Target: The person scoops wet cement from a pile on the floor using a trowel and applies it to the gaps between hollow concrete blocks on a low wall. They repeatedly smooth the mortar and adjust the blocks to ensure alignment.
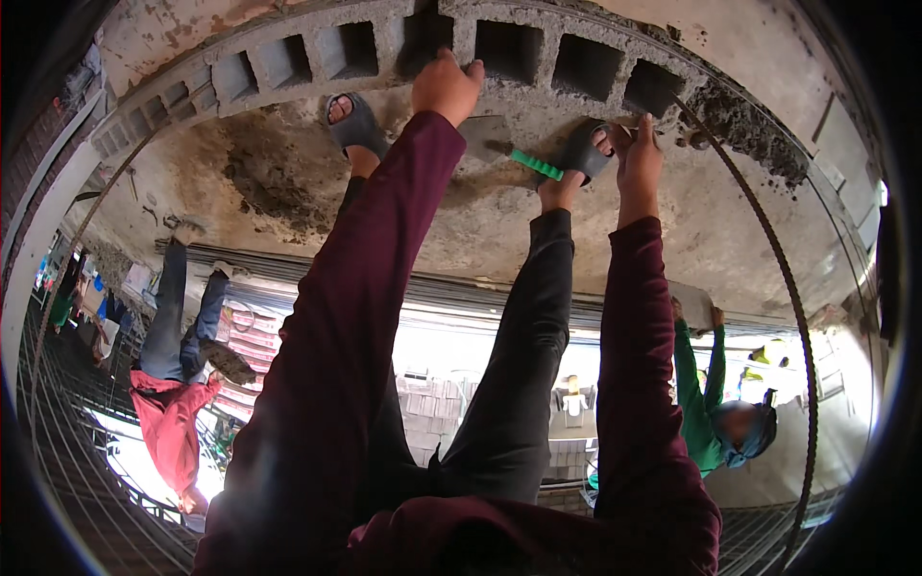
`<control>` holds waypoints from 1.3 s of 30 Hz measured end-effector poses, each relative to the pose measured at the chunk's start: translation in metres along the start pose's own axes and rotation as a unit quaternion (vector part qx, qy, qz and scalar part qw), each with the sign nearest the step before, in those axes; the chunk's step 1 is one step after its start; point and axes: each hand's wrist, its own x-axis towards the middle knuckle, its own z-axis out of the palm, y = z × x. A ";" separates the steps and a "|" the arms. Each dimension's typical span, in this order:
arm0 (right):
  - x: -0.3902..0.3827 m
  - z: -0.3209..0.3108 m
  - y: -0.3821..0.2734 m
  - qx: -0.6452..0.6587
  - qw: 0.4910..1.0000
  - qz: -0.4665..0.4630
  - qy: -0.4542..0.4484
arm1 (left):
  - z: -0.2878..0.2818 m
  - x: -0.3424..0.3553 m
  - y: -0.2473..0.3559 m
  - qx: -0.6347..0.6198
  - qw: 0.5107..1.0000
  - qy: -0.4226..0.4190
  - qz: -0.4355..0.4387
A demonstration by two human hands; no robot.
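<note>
A: What do we see in the head view?

B: We see a row of hollow grey blocks (pixel 465 29) curving across the top, their square holes facing us. Our left hand (pixel 448 88) is up at the row's near edge, between two of the holes.

A: How are its fingers?

B: Curled in, with the thumb close beside them. Whether they grip the block's wall, we cannot tell.

A: And our right hand (pixel 638 158)?

B: It is near the same edge, farther right, just below a hole. Finger and thumb point up with a narrow gap; we can't tell if anything sits between them.

A: What lies around our feet?

B: A trowel with a green handle (pixel 534 164) lies on the stained floor (pixel 711 211) between our dark sandals (pixel 581 154), its grip near the right one. Dark rubble (pixel 744 130) lies beyond our right hand, and a ribbed rod (pixel 768 226) runs past it.

A: Anyone nearby?

B: We see a co-worker in red (pixel 173 422) at left, and one in green (pixel 709 437) at right, hands at a flat board (pixel 690 300).
</note>
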 end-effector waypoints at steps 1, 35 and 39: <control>0.000 -0.001 -0.001 0.001 1.000 0.007 0.002 | -0.002 0.001 0.000 0.006 1.000 -0.023 -0.009; -0.003 0.014 -0.002 -0.013 0.997 -0.055 0.051 | 0.004 0.010 -0.007 0.045 0.999 -0.010 0.019; 0.004 0.003 0.003 -0.011 0.998 -0.053 0.026 | -0.007 0.006 0.005 0.024 0.999 -0.045 -0.002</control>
